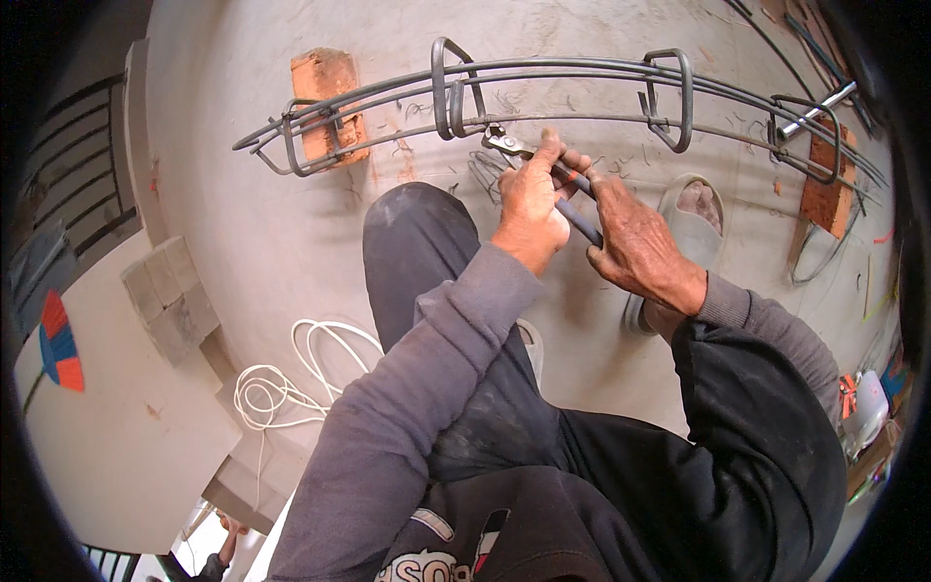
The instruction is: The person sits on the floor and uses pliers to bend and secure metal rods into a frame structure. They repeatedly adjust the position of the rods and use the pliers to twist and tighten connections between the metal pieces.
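A long steel rebar cage (562, 63) lies in front of me, its thin bars running through several bent stirrups (687, 102). Below its near bar, beside a stirrup left of centre, is the metal head of a pair of pincers (506, 144). My left hand (536, 206) is closed around the pincers just behind the head, thumb pointing forward. Farther back, my right hand (635, 233) grips the dark handles. Whether the jaws hold a wire is too small to tell. Loops of thin wire (482, 177) lie on the floor by my left hand.
Orange bricks prop the cage at the left (325, 78) and right (824, 199). A metal tube (819, 109) lies at the far right. White cable (272, 398) coils left of my knee, near grey blocks (165, 291). Another person's hand (231, 527) shows at lower left.
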### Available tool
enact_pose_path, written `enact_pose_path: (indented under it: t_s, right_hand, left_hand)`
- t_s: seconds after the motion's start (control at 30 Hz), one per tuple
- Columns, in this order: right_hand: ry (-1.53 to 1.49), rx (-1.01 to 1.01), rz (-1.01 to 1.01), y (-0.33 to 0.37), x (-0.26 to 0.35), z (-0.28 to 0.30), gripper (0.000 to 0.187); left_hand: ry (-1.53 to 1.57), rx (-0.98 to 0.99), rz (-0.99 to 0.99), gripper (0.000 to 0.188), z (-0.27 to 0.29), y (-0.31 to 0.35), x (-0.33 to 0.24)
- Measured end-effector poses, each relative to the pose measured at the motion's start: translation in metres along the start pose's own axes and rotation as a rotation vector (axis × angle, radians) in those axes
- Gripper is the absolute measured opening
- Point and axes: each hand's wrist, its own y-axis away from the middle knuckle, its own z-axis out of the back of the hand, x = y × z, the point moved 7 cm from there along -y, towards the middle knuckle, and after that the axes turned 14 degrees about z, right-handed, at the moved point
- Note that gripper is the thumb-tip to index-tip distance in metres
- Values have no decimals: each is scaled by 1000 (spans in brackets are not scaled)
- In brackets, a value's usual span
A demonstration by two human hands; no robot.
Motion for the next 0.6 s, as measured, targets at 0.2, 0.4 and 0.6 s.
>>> enact_pose_path:
  t_s: [0.2, 0.4, 0.6]
  right_hand:
    - [127, -59, 34, 3, -6, -6, 81]
    - [133, -28, 21, 0, -13, -13, 82]
    - [144, -74, 103, 0, -7, -3, 82]
  left_hand:
    - [-544, -51, -294, 40, -1, 81, -42]
    - [-782, -268, -1011, 51, -3, 126, -115]
    - [-683, -64, -713, 36, -33, 92, -134]
